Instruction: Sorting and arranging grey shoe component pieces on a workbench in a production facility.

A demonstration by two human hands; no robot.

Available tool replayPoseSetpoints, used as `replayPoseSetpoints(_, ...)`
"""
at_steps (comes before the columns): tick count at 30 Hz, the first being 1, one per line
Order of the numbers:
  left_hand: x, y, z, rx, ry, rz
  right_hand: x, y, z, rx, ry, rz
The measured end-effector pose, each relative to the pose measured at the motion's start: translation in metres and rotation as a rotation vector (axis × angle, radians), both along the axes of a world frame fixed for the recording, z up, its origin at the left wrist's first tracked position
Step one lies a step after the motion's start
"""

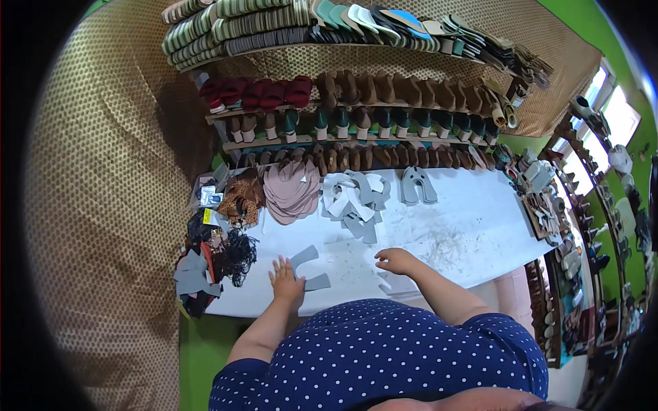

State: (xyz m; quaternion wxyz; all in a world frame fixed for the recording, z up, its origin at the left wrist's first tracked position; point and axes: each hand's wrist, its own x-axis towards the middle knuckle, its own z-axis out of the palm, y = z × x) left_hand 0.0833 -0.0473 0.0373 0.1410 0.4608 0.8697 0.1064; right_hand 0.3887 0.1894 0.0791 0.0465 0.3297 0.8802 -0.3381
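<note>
My left hand (286, 281) lies flat, fingers spread, on the near left part of the white-covered table. It rests against a grey cut piece (305, 255) shaped like a curved shoe upper, whose two arms point right. My right hand (395, 261) hovers over the table's near middle, fingers loosely bent and apart, with nothing visible in it. Below that hand lies a pale, light-grey flat piece (399, 284), partly hidden by my right forearm. Farther back are a pile of grey and white cut pieces (356, 198) and a grey stack of U-shaped pieces (417, 185).
Dusty-pink cut pieces (293, 192) and a leopard-print bundle (241, 196) lie at the table's back left. Black cords (235, 257) and grey scraps (197, 272) crowd its left edge. Shelves of shoes (384, 89) rise behind; racks (582, 260) stand to the right.
</note>
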Motion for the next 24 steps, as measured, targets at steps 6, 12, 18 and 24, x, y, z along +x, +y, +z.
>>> replayPoseSetpoints(6,0.021,0.009,-0.018,-0.213,0.011,-0.021,0.020,0.032,-0.005,0.007,-0.022,0.121)
replayPoseSetpoints(12,0.029,0.012,0.006,-0.281,0.047,-0.048,0.030,0.055,-0.025,-0.033,-0.177,0.208)
replayPoseSetpoints(18,0.025,-0.040,-0.025,-0.168,0.041,0.269,-0.005,0.058,-0.032,-0.038,-0.156,0.325)
replayPoseSetpoints(24,-0.033,-0.113,-0.023,-0.139,0.003,0.596,-0.066,0.036,-0.031,-0.038,-0.134,0.340)
